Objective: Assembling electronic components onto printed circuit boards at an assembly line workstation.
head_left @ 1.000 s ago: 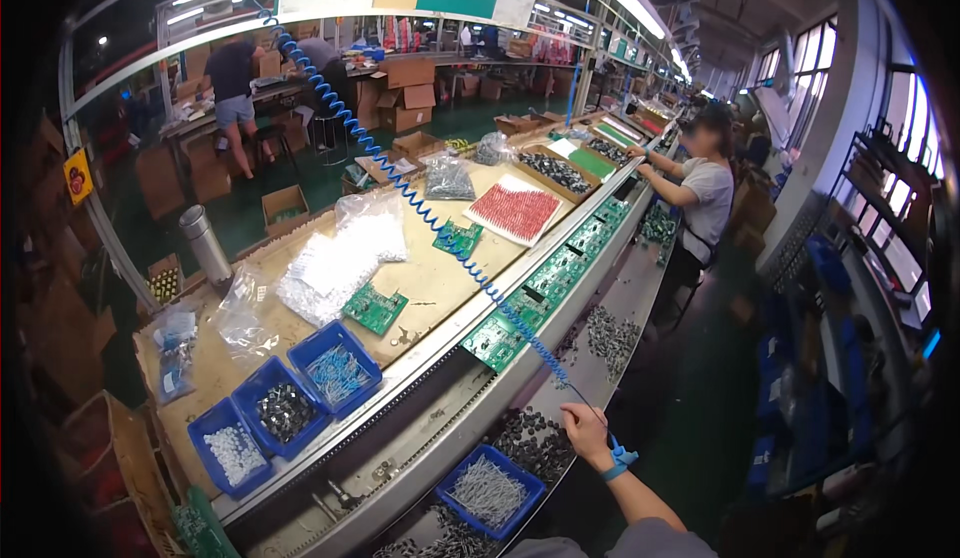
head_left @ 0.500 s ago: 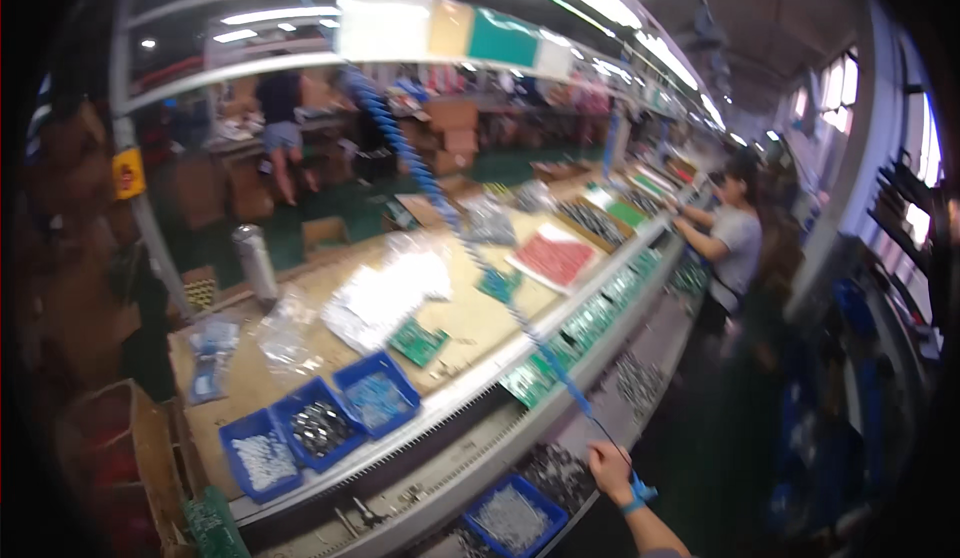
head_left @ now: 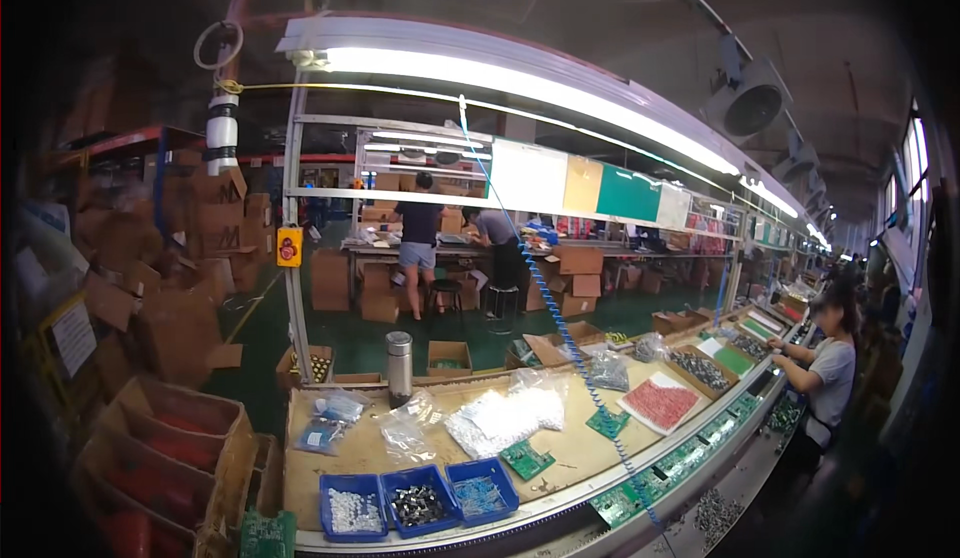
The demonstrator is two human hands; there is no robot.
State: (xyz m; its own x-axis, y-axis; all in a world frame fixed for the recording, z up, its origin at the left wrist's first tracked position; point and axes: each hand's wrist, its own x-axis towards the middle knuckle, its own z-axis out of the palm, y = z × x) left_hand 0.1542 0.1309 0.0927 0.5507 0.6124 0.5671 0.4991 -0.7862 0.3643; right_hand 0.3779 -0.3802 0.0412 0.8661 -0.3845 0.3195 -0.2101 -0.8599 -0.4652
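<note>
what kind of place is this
Most likely an electronics assembly line in a factory: green circuit boards along a long workbench, blue parts bins, and stacked cardboard boxes.

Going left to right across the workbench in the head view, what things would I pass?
Blue bin of white parts → blue bin of dark parts → blue bin of bluish parts → green circuit board → tray of red parts → a seated co-worker.

Bench count, by kind.
Three blue bins [head_left: 418, 499], one steel flask [head_left: 399, 366], one tray of red parts [head_left: 660, 404], one blue coiled cable [head_left: 560, 326].
</note>
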